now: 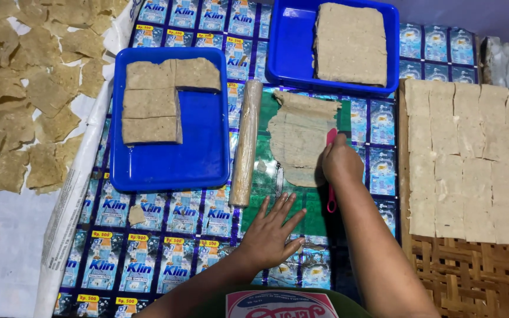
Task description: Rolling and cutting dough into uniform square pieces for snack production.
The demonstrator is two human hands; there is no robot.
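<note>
The right hand [341, 162] has its grip closed around a pink-handled tool [331, 194], held against the flat dough sheet [298, 138] lying on the printed plastic mat [166, 235]. The left hand [269, 232] rests flat on the mat, fingers spread, just beside the rolling pin [246, 144].

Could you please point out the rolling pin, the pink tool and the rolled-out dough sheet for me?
rolling pin [245, 144]: head view, middle of its shaft.
pink tool [331, 203]: head view, handle below the right hand.
rolled-out dough sheet [298, 138]: head view, its centre.
</note>
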